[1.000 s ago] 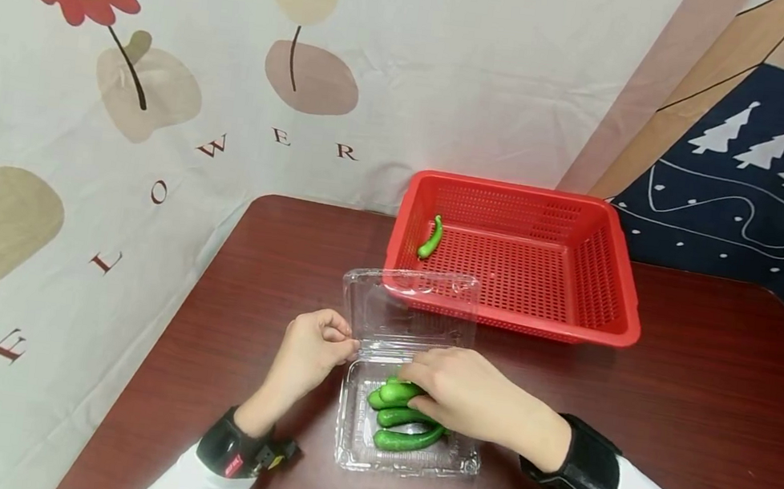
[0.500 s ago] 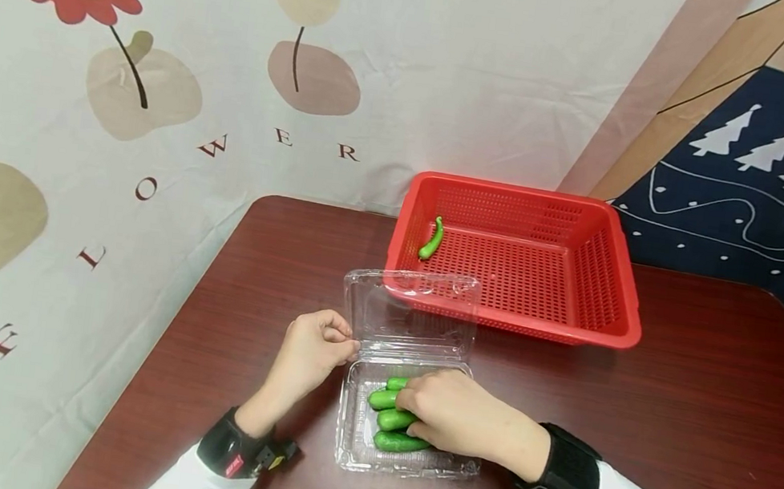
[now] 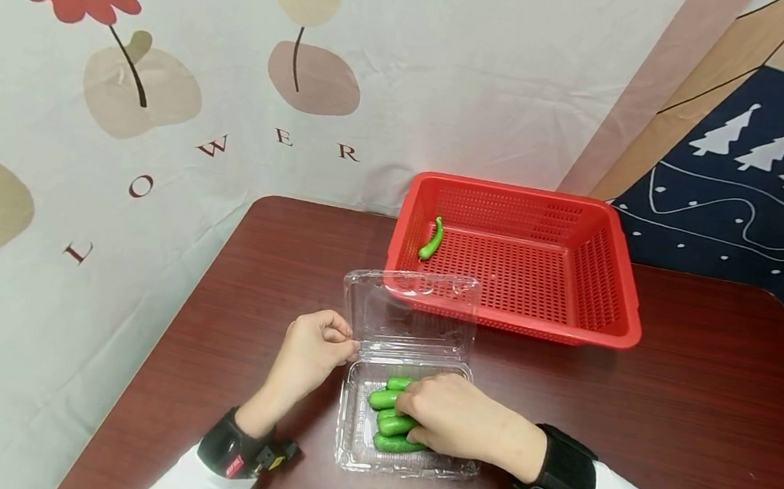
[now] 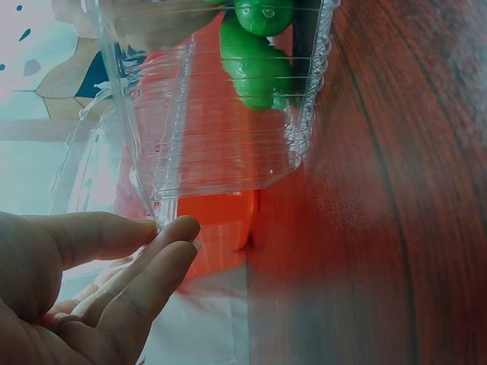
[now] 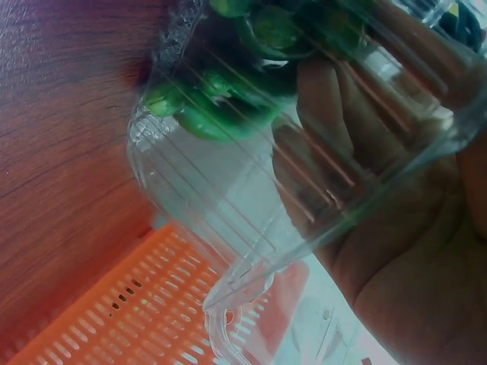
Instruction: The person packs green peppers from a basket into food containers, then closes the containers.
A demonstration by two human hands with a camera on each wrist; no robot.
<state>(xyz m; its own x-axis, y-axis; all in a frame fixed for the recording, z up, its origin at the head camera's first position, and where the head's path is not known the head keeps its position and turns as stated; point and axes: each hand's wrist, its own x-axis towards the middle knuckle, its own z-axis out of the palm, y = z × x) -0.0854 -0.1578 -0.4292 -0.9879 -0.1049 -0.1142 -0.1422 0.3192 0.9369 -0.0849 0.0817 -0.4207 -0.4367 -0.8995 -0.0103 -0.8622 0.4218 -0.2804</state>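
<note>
A clear plastic clamshell box (image 3: 354,451) stands with its lid (image 3: 406,311) raised at the back. Several green peppers (image 3: 398,444) lie side by side inside it. At the box's back left corner, my left hand (image 3: 310,352) pinches the rim by the hinge between thumb and fingertips, also plain in the left wrist view. My right hand (image 3: 452,417) reaches down into the box from the right, its fingers curled over a pepper (image 3: 399,424) in the middle of the row. The right ends of the peppers are hidden under that hand. Through the box wall, the right wrist view shows its fingers (image 5: 316,99) against the peppers.
Behind the box is a red perforated basket (image 3: 599,334), with one curved green pepper (image 3: 432,241) at its left side. The raised lid overlaps the basket's front edge in the head view. A printed cloth (image 3: 412,69) hangs behind the dark wood table (image 3: 274,263).
My right hand has moved slightly toward the front of the box, uncovering the back peppers and covering the front pepper's right end. The peppers under it have shifted a little. My left hand stays put.
</note>
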